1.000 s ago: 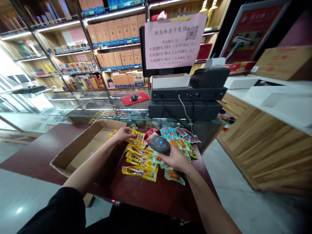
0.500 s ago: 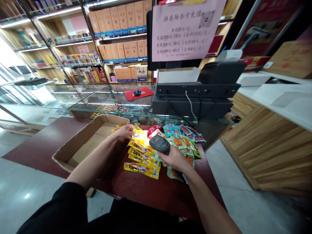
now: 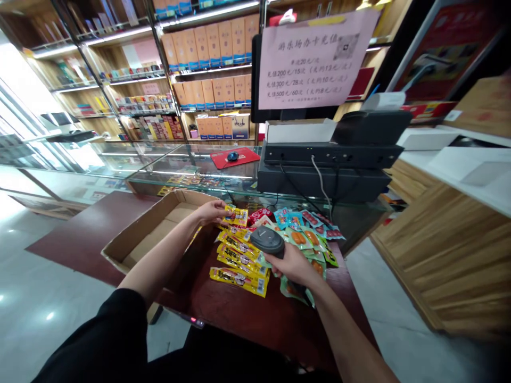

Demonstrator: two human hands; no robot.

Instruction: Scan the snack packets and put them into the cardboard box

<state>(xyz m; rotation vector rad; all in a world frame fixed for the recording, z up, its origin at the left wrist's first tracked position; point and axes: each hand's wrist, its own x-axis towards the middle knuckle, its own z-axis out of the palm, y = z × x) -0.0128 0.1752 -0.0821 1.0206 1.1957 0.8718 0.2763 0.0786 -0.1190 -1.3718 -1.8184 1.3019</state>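
My left hand (image 3: 211, 211) pinches a small yellow snack packet (image 3: 237, 216) beside the box's right edge. In my right hand (image 3: 293, 261) is a dark grey barcode scanner (image 3: 266, 240), its head pointing left toward that packet. Below them, several long yellow snack packets (image 3: 239, 280) lie in a rough column on the dark red table (image 3: 223, 319). Green-edged packets with orange contents (image 3: 298, 238) lie around and partly under my right hand. Behind the scanner are a red packet (image 3: 260, 215) and several blue packets (image 3: 288, 218).
An open cardboard box (image 3: 136, 226) stands left of the packets. Behind the table is a glass counter (image 3: 191, 183) bearing a cash drawer (image 3: 323, 181), a screen with a pink notice (image 3: 315, 64) and a mouse on a red mat (image 3: 247, 155). A wooden cabinet (image 3: 439, 239) is at right.
The bright scanner light on the packet in my left hand has gone out. Both hands keep their holds. The whole view has shifted slightly, with the scene sitting further right and lower.
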